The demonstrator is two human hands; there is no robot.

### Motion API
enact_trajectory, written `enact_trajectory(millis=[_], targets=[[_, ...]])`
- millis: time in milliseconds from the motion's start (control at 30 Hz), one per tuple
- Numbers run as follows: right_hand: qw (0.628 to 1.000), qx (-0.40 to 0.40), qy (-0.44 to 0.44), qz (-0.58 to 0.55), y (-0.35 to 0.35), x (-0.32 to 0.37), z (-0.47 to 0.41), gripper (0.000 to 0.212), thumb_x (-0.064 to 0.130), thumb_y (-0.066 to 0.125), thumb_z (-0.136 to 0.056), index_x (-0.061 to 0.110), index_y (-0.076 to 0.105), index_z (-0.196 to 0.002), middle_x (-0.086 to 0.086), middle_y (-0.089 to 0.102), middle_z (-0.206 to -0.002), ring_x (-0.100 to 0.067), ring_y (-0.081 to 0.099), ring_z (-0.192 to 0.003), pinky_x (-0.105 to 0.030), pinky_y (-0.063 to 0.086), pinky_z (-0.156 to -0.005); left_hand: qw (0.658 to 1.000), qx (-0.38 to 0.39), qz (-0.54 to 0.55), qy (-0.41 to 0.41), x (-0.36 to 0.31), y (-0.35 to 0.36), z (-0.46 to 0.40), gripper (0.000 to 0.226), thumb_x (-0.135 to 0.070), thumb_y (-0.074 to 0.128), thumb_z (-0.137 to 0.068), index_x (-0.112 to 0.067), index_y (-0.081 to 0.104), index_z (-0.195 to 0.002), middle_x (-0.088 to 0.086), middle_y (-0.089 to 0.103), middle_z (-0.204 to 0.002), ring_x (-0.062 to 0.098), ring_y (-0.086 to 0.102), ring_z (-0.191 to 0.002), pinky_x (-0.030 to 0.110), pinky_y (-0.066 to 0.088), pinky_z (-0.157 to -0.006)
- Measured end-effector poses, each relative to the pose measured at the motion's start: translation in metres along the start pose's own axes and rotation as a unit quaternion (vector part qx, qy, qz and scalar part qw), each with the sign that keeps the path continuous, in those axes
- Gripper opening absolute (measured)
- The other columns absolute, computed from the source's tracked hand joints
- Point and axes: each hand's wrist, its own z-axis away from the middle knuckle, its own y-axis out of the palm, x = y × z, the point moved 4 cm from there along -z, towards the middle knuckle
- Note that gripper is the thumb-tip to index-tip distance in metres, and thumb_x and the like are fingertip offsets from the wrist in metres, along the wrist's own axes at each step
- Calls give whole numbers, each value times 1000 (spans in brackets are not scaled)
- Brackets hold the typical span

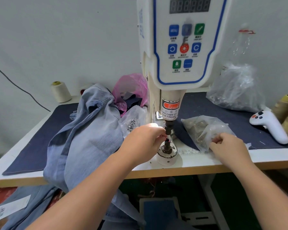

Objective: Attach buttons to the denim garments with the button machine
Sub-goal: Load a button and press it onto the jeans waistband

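Observation:
The white button machine (183,47) stands at the middle of the table, its dark punch (168,128) hanging over the round lower die (167,149). My left hand (145,143) reaches between punch and die, fingertips pinched together on a small part that is mostly hidden. My right hand (226,146) grips the edge of a clear bag of brass-coloured buttons (204,130) lying right of the die. A light blue denim garment (90,130) is heaped on the left of the table and hangs over the front edge.
A second clear bag of silver parts (133,122) and a pink bag (131,90) sit behind the denim. A large clear bag (236,88), a white controller (269,125) and thread cones (286,107) stand at the right. Another cone (60,92) is back left. A pedal (160,211) lies under the table.

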Motion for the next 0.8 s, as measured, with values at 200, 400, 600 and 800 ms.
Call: enact_trajectory(millis=[200, 400, 600, 800], targets=[[1000, -3, 0, 2, 0, 1, 2, 6, 23, 61, -90, 25, 60, -85, 3, 61, -86, -11, 47, -71, -24, 31, -53, 1000, -3, 5, 7, 0, 0, 1, 19, -23, 55, -100, -17, 71, -107, -7, 56, -86, 16, 53, -77, 31, 46, -68], [1000, -8, -3, -2, -1, 2, 3, 3, 22, 61, -90, 24, 61, -89, 8, 57, -80, -2, 43, -69, -22, 30, -52, 1000, -17, 12, 7, 2, 2, 2, 17, -23, 56, -100, -18, 71, -105, -12, 49, -82, 12, 47, -74, 23, 35, -63], [1000, 0, -6, 2, -3, 5, 7, 6, 21, 59, -91, 26, 60, -88, 9, 56, -79, -3, 45, -69, -23, 30, -52, 999, -16, 28, -2, 7, 2, 5, 15, -20, 56, -99, -20, 71, -102, -10, 59, -86, 11, 54, -79, 27, 44, -67], [998, 35, -17, 55, -8, 15, 12, 22, 13, 49, -92, 28, 62, -84, 8, 57, -78, -9, 49, -70, -25, 33, -53, 998, -37, 24, -53, 25, 0, 8, 15, -20, 55, -98, -19, 70, -96, -12, 57, -82, 9, 53, -81, 31, 46, -69]])
